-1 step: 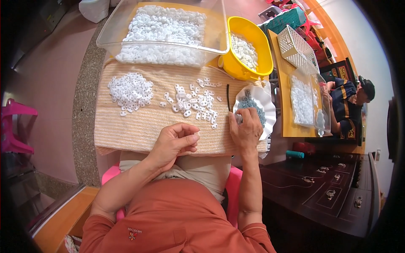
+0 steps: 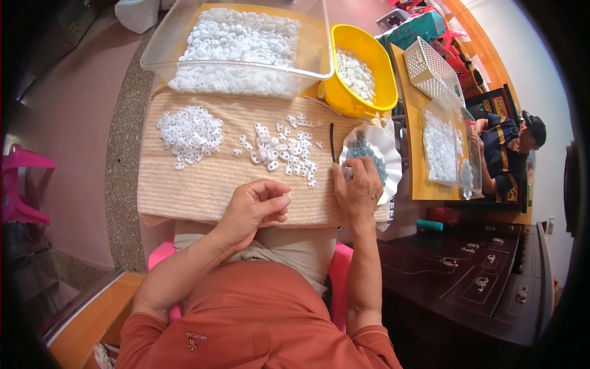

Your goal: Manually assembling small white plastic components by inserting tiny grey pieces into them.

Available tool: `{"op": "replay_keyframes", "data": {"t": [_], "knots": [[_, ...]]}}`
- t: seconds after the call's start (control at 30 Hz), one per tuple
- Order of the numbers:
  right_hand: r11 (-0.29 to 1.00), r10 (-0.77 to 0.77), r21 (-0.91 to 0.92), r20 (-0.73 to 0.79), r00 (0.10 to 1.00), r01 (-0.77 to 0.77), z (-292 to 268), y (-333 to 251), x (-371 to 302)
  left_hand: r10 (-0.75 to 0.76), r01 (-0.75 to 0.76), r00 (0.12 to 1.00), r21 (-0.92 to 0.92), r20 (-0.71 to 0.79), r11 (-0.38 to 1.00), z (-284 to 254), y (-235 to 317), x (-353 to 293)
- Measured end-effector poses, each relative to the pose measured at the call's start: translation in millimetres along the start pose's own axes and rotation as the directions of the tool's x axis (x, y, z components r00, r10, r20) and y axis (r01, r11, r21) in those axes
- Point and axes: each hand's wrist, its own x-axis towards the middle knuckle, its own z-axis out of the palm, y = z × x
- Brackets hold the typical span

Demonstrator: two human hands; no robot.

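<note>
My left hand (image 2: 261,203) is held over the striped cloth (image 2: 178,197) near its front edge. Its thumb and index finger pinch together; a tiny pale bit shows at the tips, too small to name. My right hand (image 2: 359,189) reaches to the white wavy-rimmed dish (image 2: 392,165), fingers bent over a heap of small grey-blue pieces (image 2: 362,147). A gap shows between its thumb and index finger. Loose white two-holed plastic pieces (image 2: 270,147) are spread across the cloth's middle. To the left sits a heap of smaller white pieces (image 2: 190,135).
Behind the cloth stand a clear bin (image 2: 153,58) of white pieces and a yellow basin (image 2: 390,80) with more. A black strip (image 2: 332,141) lies beside the dish. On the right, a person (image 2: 504,147) sits at another table (image 2: 421,187) with a clear box.
</note>
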Motion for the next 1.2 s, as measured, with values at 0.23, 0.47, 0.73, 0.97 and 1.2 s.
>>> {"op": "replay_keyframes", "data": {"t": [0.23,0.47,0.73,0.97,1.2], "knots": [[1.0,-0.001,0.007,-0.013,1.0,0.002,-1.5,-2.9,-0.2,0.015,-0.015,1.0,0.005,-0.008,1.0,1.0,-0.3,0.2],[0.999,-0.035,0.014,-0.033,0.999,0.036,0.3,0.1,-1.6,0.011,-0.011,1.0,0.014,-0.012,1.0,0.3,-0.8,-0.1],[0.997,-0.056,0.041,-0.055,0.997,0.059,1.6,-0.4,-6.0,0.019,-0.018,0.999,0.016,-0.03,1.0,3.2,-1.0,-0.7],[0.998,-0.06,0.032,-0.065,0.996,0.062,1.0,-1.8,-5.9,0.018,-0.018,0.999,0.002,-0.042,1.0,3.6,-2.5,0.3],[0.992,-0.124,0.002,-0.085,0.989,0.125,0.0,-2.5,-6.1,0.02,-0.02,0.999,0.009,-0.036,1.0,3.7,-2.6,0.3]]}}
